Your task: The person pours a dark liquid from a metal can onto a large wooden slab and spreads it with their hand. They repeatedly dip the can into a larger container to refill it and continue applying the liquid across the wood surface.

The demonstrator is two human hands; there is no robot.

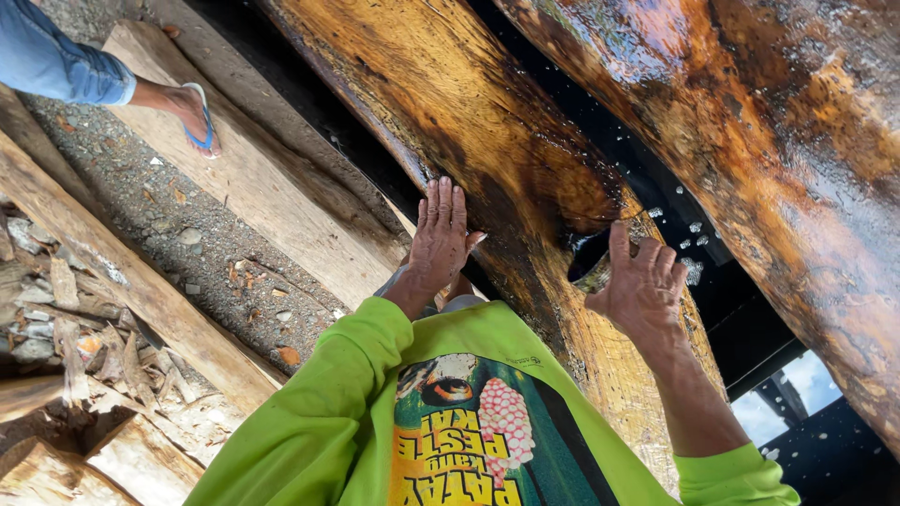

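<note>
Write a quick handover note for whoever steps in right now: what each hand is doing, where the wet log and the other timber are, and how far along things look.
Left hand: flat, open, palm pressed on the near side of the wet log.
Right hand: open, fingers at the rim of the dark hollow in that log; no grip on anything.
A second wet log lies alongside, across a dark gap.
Sawn planks lie on gravel beside it, with wood scraps further off.
Another person's sandalled foot stands on a plank.
Done: both hands placed on the log. No tool in view; whether the log has shifted cannot be told.

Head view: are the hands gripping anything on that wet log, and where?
Nothing is gripped. The left hand lies flat on the wet log; the right hand rests its fingers at the edge of the log's dark hollow.
</note>
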